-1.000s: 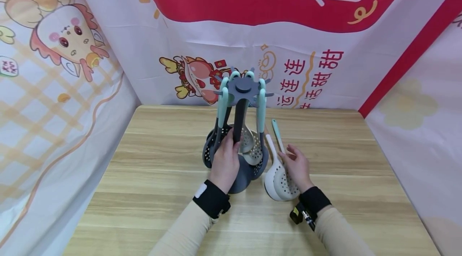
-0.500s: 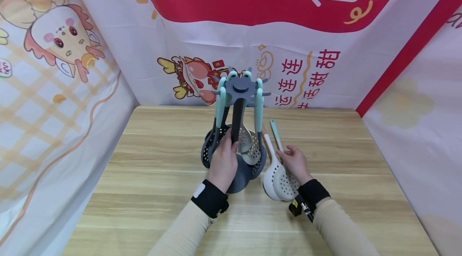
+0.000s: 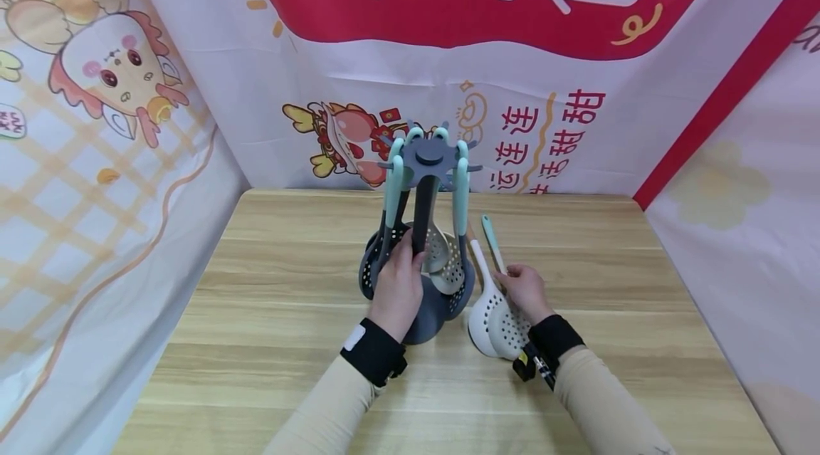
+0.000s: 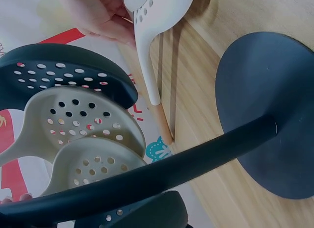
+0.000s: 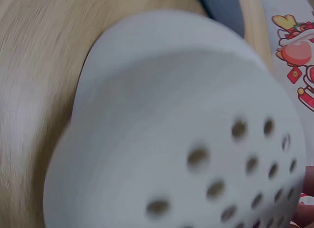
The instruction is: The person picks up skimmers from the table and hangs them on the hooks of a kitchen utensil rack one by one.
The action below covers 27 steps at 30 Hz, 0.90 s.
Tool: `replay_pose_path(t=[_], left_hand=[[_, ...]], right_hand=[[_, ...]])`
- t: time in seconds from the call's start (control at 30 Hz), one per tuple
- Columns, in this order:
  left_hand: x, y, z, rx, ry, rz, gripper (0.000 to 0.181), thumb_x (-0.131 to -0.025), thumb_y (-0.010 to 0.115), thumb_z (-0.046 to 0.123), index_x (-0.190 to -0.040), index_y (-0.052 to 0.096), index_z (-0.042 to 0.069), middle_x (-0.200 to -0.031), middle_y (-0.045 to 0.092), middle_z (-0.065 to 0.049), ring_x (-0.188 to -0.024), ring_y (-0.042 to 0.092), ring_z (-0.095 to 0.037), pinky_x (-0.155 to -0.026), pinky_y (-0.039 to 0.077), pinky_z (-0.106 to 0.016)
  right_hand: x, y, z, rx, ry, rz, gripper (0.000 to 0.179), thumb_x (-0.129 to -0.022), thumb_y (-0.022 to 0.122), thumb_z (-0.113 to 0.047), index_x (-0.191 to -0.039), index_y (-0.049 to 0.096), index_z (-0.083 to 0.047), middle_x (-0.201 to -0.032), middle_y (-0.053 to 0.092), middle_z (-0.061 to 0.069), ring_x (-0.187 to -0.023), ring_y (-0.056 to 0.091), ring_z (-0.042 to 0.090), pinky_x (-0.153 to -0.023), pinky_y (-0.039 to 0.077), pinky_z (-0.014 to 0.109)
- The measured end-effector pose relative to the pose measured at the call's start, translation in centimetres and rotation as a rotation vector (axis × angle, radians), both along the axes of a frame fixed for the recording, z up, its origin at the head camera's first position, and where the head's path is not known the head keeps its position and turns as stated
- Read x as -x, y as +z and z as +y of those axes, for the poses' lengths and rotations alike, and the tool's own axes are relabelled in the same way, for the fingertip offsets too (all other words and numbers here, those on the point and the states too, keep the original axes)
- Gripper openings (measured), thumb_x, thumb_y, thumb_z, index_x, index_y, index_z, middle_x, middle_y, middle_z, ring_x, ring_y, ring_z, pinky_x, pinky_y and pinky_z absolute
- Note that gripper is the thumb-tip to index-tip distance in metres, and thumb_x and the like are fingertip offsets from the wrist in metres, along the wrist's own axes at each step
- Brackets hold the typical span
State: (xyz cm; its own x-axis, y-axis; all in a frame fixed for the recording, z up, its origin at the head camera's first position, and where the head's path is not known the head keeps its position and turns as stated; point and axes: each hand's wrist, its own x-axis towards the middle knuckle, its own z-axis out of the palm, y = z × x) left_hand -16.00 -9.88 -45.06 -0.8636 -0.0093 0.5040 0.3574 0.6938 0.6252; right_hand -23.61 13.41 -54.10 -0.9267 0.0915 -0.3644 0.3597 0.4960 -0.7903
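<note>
My left hand [image 3: 397,295] grips the black pole [image 3: 423,216] of an upright utensil stand, whose grey hooked top [image 3: 429,156] carries several hanging tools with mint handles. Among them, a dark skimmer [image 4: 64,73] and a pale skimmer [image 4: 88,115] show in the left wrist view. To the right, my right hand [image 3: 527,293] pinches the handle of a whitish skimmer with a mint end [image 3: 490,231]. Its holed bowl [image 5: 186,120] fills the right wrist view, overlapping a second white skimmer [image 3: 480,327] with a wooden handle end [image 4: 162,122]. That second one lies on the table.
The stand's round dark base [image 4: 265,110] rests on the wood-grain table [image 3: 282,341]. A printed cloth [image 3: 256,134] hangs behind the table, with more cloth at both sides. The hanging tools crowd round the pole.
My right hand's fingers have drawn in onto the mint-ended skimmer's handle, and that skimmer has shifted slightly. My left hand and the stand stay in place.
</note>
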Motion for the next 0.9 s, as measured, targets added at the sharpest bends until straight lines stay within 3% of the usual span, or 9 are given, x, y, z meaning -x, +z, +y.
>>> replay_pose_path(t=[0.27, 0.43, 0.67, 0.9], left_hand=[[0.1, 0.4, 0.0, 0.026, 0.001, 0.019, 0.03, -0.102, 0.053, 0.011, -0.13, 0.051, 0.0, -0.112, 0.069, -0.016, -0.105, 0.071, -0.028, -0.089, 0.06, -0.038], [0.2, 0.5, -0.1, 0.026, -0.011, 0.01, 0.029, -0.102, 0.053, 0.012, -0.128, 0.053, 0.0, -0.111, 0.07, -0.015, -0.103, 0.071, -0.028, -0.086, 0.06, -0.038], [0.1, 0.4, -0.3, 0.008, -0.011, 0.038, 0.026, -0.101, 0.055, 0.012, -0.125, 0.055, 0.001, -0.108, 0.072, -0.015, -0.099, 0.072, -0.028, -0.083, 0.061, -0.039], [0.1, 0.1, -0.4, -0.017, -0.01, 0.052, 0.025, -0.101, 0.055, 0.013, -0.123, 0.057, 0.001, -0.107, 0.072, -0.014, -0.099, 0.073, -0.028, -0.082, 0.062, -0.04]], right_hand=[[-0.2, 0.2, 0.7, 0.053, -0.029, 0.007, 0.052, -0.096, 0.064, -0.017, -0.141, 0.048, 0.005, -0.122, 0.056, 0.02, -0.11, 0.056, 0.029, -0.091, 0.052, 0.035], [-0.6, 0.6, 1.3, 0.058, -0.036, 0.062, 0.049, -0.096, 0.065, -0.019, -0.138, 0.052, 0.003, -0.112, 0.059, 0.015, -0.099, 0.058, 0.023, -0.076, 0.049, 0.023], [-1.3, 1.8, 1.3, 0.054, -0.058, 0.16, 0.042, -0.096, 0.064, -0.016, -0.132, 0.058, 0.005, -0.106, 0.062, 0.015, -0.086, 0.057, 0.016, -0.064, 0.047, 0.017], [-2.3, 3.5, 0.9, 0.046, -0.053, 0.236, 0.036, -0.096, 0.064, -0.013, -0.128, 0.062, 0.003, -0.106, 0.066, 0.017, -0.083, 0.057, 0.014, -0.063, 0.048, 0.017]])
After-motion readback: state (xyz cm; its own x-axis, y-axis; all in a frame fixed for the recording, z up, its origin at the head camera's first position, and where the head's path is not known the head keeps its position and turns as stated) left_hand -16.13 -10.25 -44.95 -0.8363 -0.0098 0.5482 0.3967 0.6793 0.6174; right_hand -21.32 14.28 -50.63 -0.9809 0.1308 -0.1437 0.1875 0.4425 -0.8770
